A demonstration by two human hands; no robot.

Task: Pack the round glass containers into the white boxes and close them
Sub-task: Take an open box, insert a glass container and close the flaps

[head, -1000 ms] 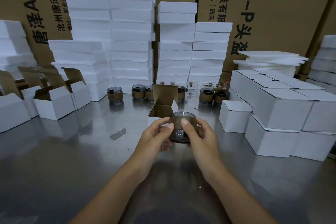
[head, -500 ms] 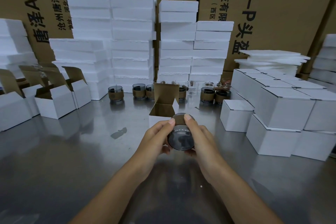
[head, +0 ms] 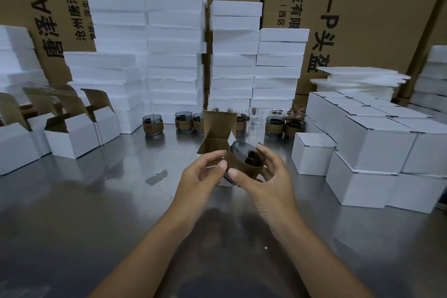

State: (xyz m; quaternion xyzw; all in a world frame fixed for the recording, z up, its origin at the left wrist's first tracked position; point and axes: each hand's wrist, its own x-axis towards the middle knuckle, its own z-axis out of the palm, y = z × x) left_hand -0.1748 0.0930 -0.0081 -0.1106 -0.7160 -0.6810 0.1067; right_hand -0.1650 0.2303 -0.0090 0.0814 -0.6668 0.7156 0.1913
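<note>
A round smoked-glass container (head: 246, 161) with a brown band is tilted, its mouth facing up and away from me. My right hand (head: 266, 176) grips it, thumb on the band and fingers curled round the far side. My left hand (head: 203, 176) touches the band's left edge with thumb and fingertips. Just behind stands an open white box (head: 216, 140) with its brown-lined lid flap raised; my hands hide its front. Several more banded glass containers (head: 152, 124) and clear ones (head: 255, 117) line the back of the metal table (head: 96, 201).
Open white boxes (head: 72, 136) stand at the left. Closed white boxes (head: 362, 150) are stacked at the right. White foam stacks (head: 169, 43) and brown cartons (head: 375, 19) form the back wall. A dark smudge (head: 157, 176) marks the table left of my hands.
The container has turned in my hands: its base faced me half a second ago, now its mouth points up and away. It has shifted slightly right, nearer the open box.
</note>
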